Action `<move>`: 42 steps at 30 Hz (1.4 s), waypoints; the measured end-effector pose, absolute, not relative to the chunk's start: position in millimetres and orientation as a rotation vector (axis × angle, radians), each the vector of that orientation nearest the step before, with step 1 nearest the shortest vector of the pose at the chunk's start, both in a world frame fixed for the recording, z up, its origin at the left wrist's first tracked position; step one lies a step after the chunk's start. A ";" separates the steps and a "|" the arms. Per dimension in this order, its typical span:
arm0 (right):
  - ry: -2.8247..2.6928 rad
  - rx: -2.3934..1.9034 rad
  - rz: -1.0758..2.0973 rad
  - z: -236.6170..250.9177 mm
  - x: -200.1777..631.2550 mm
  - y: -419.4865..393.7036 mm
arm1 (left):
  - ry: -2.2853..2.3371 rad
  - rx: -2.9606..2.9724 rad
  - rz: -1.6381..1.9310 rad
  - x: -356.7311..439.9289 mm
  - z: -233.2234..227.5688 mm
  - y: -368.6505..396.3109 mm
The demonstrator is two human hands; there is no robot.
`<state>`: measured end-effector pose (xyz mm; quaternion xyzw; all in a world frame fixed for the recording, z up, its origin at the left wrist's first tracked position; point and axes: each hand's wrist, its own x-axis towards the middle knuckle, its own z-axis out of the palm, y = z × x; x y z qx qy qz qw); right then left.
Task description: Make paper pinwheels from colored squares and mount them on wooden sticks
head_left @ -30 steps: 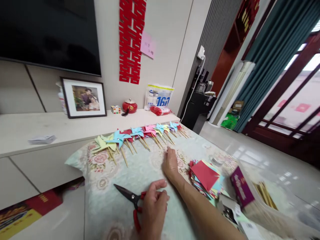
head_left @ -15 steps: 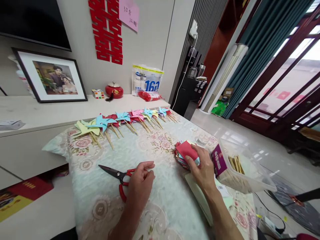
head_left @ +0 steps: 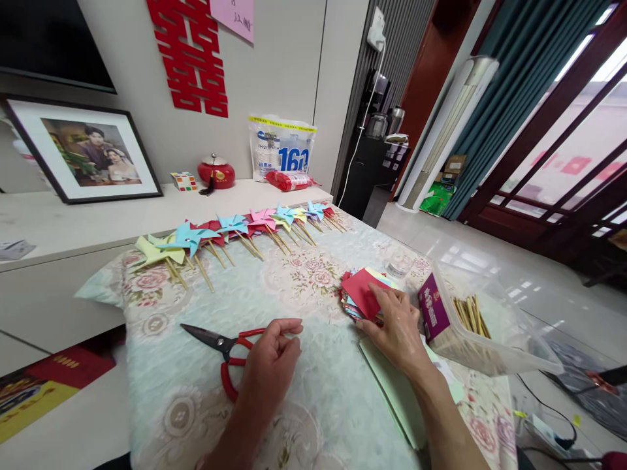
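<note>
My right hand (head_left: 399, 326) rests on a stack of coloured paper squares with a red paper square (head_left: 361, 292) on top. Its fingers touch the red sheet, and the thumb lies apart at the stack's near edge. My left hand (head_left: 275, 356) is loosely curled over the tablecloth, with nothing visible in its fingers. Beside it lie red-handled scissors (head_left: 226, 349), blades pointing left, one handle partly behind the hand. Light green paper sheets (head_left: 392, 385) lie under my right wrist. Paper pinwheels (head_left: 186, 238) on sticks form a row along the table's far edge.
A clear plastic box (head_left: 509, 359) with wooden sticks (head_left: 471, 315) stands at the right. Near it is a roll of clear tape (head_left: 400, 262). Behind the table, a white cabinet (head_left: 93, 219) holds a framed photo (head_left: 93, 156), a red pot (head_left: 216, 173) and a bag (head_left: 281, 147).
My right hand has lowered onto the stack, its fingers now on the red sheet. My left hand keeps its curled pose by the scissors. The view has shifted slightly.
</note>
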<state>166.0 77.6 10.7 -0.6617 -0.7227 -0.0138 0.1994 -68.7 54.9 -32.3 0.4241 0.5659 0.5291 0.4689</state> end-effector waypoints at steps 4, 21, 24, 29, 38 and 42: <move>-2.011 -1.841 -0.073 5.4 166.0 81.3 | 1.382 1.058 1.286 -66.9 -30.0 52.5; -1.945 -1.682 -0.163 -3.1 170.0 86.1 | 1.439 1.121 1.289 -66.0 -30.1 49.1; -1.918 -1.593 -0.267 -7.7 172.2 89.0 | 1.460 1.151 1.289 -65.1 -29.3 47.8; -1.814 -1.537 -0.438 -9.5 175.8 91.6 | 1.407 1.274 1.193 -67.8 -29.2 47.8; -1.672 -1.221 -0.587 15.7 162.7 77.8 | 1.474 1.786 1.031 -62.7 -16.0 42.3; -1.919 -1.134 -0.320 22.7 134.6 61.7 | 1.480 1.562 1.077 -62.5 -10.6 45.0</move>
